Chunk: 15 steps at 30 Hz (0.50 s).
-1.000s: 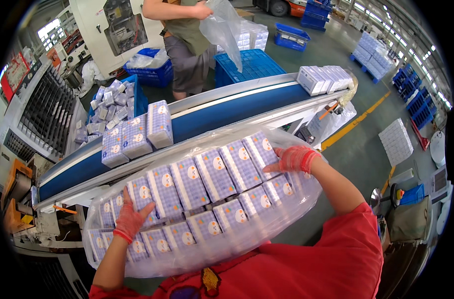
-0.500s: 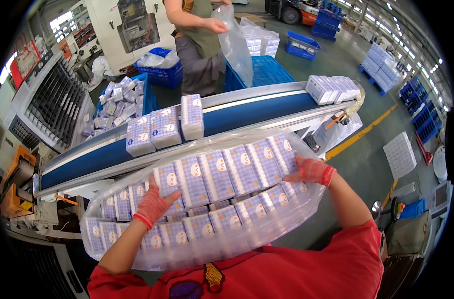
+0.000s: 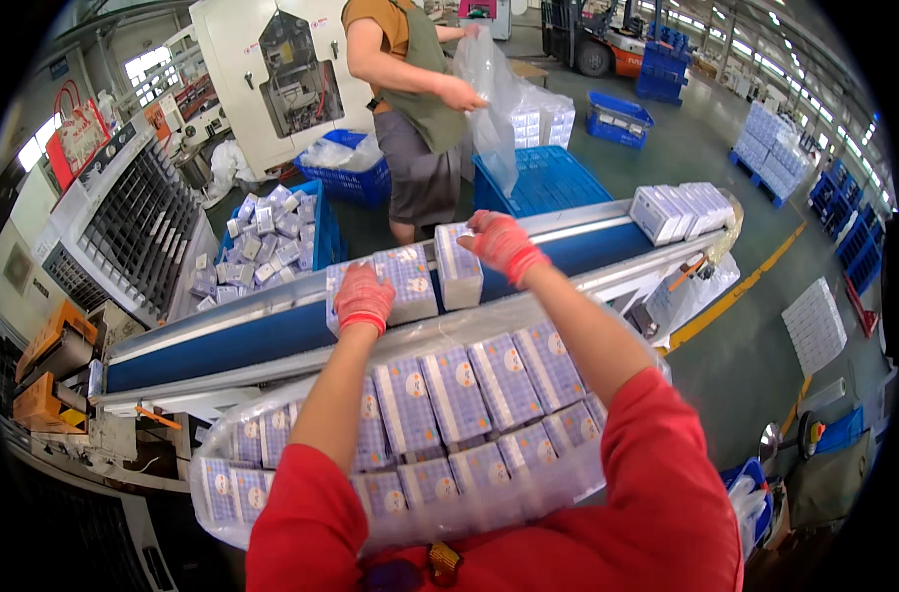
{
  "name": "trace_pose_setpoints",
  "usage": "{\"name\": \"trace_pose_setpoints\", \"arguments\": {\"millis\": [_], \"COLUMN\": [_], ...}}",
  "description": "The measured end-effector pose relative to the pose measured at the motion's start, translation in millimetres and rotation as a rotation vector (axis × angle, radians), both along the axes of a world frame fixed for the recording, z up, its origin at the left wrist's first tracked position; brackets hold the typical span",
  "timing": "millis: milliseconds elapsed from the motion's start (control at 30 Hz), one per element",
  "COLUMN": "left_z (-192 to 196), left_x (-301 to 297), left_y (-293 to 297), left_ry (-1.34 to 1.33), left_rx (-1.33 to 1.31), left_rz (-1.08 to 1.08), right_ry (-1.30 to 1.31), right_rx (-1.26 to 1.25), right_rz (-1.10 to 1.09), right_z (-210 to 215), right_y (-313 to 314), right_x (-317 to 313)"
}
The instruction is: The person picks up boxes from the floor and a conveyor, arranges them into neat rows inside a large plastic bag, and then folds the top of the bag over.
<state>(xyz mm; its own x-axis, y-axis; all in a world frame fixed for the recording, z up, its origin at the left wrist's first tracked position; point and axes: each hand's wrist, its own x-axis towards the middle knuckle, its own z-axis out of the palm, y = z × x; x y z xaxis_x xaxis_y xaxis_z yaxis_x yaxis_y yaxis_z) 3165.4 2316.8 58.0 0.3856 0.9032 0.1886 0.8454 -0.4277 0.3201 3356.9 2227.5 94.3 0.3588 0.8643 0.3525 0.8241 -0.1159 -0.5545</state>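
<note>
Both hands are reaching up to the blue conveyor belt (image 3: 272, 335) at frame centre. Left hand (image 3: 363, 296), in a red glove, is lying flat on top of a group of small packs (image 3: 395, 281) sitting on the belt, fingers together and curled slightly over the far edge. Right hand (image 3: 501, 242), also red-gloved, is gripping the top of an upright pack (image 3: 459, 266) just right of that group, fingers wrapped over it, thumb side hidden so can't tell how firm the grip is. Below the belt, lower centre, a big clear plastic bag (image 3: 272, 414) is lying open, filled with rows of the same packs. More packs (image 3: 681, 207) are sitting on the belt at upper right. Another person (image 3: 410, 89) at top centre is holding a clear bag (image 3: 494, 89) beside a blue crate (image 3: 543, 178). Loose packs are piling in a blue bin (image 3: 323, 232) at upper left.
</note>
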Motion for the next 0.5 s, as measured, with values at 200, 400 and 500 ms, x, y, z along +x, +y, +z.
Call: {"name": "trace_pose_setpoints", "arguments": {"millis": [200,400,500], "left_z": [-71,-107,-10], "left_x": [-7,-3,34], "left_y": [81,105,18], "left_ry": [-0.229,-0.237,-0.029], "left_rx": [-0.685,-0.688,-0.345], "left_rz": [0.154,-0.024,0.023], "right_ry": [-0.108,0.229,0.721], "right_rx": [-0.576,-0.609,-0.425], "right_rz": [-0.062,-0.44,-0.012], "right_z": [-38,-60,-55], "right_y": [65,77,48], "right_x": [-83,-60,0]}}
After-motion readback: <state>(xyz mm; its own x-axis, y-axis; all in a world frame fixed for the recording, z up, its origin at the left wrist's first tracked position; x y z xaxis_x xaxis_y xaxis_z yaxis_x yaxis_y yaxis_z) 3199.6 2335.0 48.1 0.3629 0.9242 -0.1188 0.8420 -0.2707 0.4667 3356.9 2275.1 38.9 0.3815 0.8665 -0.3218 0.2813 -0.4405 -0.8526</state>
